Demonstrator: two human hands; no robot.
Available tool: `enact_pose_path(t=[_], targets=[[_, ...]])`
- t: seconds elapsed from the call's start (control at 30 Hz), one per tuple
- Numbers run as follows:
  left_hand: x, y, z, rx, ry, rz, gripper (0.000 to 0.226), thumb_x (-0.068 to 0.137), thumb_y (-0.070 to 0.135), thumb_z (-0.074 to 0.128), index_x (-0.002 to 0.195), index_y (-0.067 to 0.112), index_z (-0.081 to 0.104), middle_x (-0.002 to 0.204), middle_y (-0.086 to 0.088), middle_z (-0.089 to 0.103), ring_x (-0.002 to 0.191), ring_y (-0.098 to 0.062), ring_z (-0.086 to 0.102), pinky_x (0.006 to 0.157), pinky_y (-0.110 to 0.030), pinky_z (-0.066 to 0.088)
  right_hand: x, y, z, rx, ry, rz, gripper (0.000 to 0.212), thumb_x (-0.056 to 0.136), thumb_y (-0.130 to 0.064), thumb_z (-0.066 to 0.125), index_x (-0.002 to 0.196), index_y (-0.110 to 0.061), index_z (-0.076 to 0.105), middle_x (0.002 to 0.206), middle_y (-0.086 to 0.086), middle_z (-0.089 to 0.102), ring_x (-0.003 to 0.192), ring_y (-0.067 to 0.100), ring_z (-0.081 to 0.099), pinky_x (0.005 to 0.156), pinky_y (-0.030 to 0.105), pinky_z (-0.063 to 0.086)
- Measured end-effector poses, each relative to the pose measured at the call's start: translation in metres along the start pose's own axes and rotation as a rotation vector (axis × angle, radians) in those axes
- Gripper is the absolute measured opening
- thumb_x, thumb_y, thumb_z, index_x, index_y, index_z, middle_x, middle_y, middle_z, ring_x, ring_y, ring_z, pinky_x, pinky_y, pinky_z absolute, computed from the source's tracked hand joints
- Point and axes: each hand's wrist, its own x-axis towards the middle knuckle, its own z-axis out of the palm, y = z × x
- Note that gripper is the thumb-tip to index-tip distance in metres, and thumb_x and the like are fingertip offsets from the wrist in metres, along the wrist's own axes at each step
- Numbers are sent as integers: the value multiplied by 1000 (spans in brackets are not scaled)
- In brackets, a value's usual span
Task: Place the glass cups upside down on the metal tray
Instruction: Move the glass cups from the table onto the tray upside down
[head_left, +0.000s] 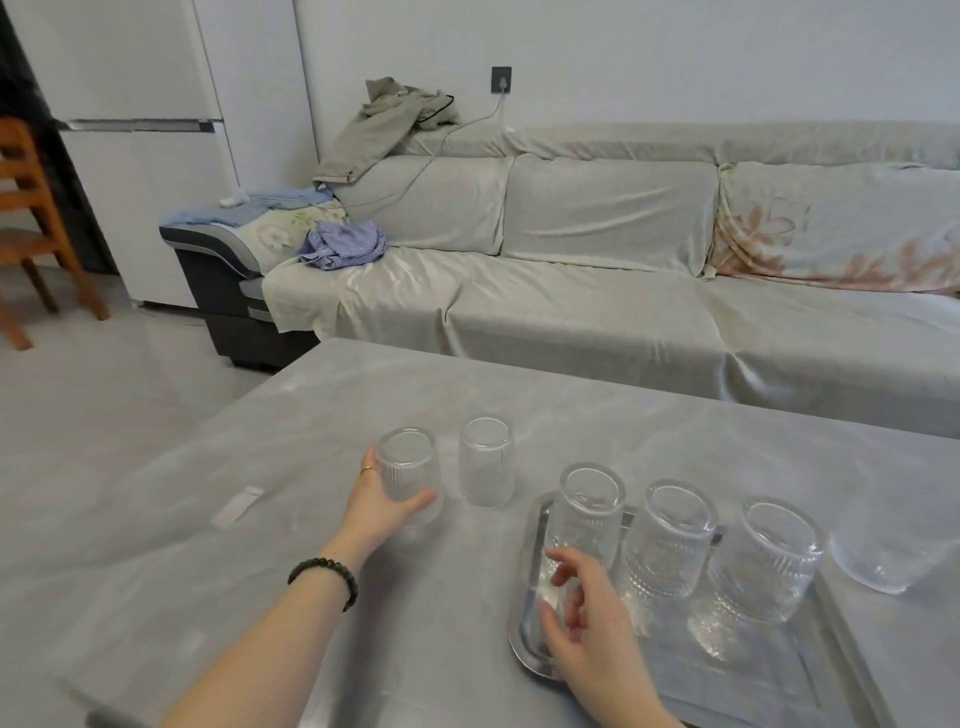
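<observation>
Three ribbed glass cups stand upside down in a row on the metal tray (524, 613): a left cup (584, 514), a middle cup (670, 540) and a right cup (769, 561). My right hand (587, 629) hovers at the base of the left cup, fingers apart and holding nothing. My left hand (382, 501) is wrapped around a glass cup (408, 470) on the table, left of the tray. Another cup (485, 462) stands just to its right. One more glass (883, 551) sits on the table beyond the tray's right side.
The grey table (311, 467) carries a small clear flat piece (236, 506) at left. A cloth-covered sofa (597, 291) with clothes on it runs behind the table. A wooden chair (31, 223) and white cabinets stand at far left.
</observation>
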Motion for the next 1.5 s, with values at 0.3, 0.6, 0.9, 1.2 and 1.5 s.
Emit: enact_pose_path(t=[0.3, 0.6, 0.9, 1.2, 1.5], targets=[[-28, -3, 15, -179, 120, 73, 63, 57, 31, 84, 106, 29, 45, 109, 5, 57, 98, -15, 55, 86, -30, 43, 5, -2, 17, 38, -83, 90, 57, 72, -9, 67, 105, -47, 41, 111, -6, 53, 77, 8, 53, 71, 22, 51], [-126, 35, 63, -240, -248, 284, 62, 41, 41, 82, 96, 43, 53, 96, 44, 59, 91, 18, 56, 69, 3, 39, -9, -14, 10, 23, 44, 122, 92, 56, -29, 76, 134, -25, 25, 138, -5, 41, 127, 11, 40, 106, 37, 38], [-141, 43, 94, -145, -344, 267, 62, 42, 44, 81, 95, 48, 49, 97, 29, 60, 91, 20, 55, 71, 2, 40, -16, -1, -18, 21, 65, 266, 92, 48, -25, 79, 129, -24, 34, 117, -4, 62, 107, 11, 58, 93, 38, 50], [-133, 35, 99, -70, -407, 280, 62, 45, 47, 78, 96, 54, 45, 97, 34, 58, 95, 19, 53, 78, -1, 40, -13, 7, -18, 61, 62, 250, 82, 48, -22, 79, 120, -25, 40, 104, -15, 62, 97, -3, 58, 73, 4, 44], [-72, 38, 64, -228, -125, 139, 59, 79, 47, 56, 129, 22, 39, 130, 0, 51, 121, -14, 46, 100, -27, 33, -14, 9, -23, -3, -23, 218, 89, 54, -30, 81, 128, -21, 34, 123, -7, 54, 115, 9, 50, 99, 30, 41]])
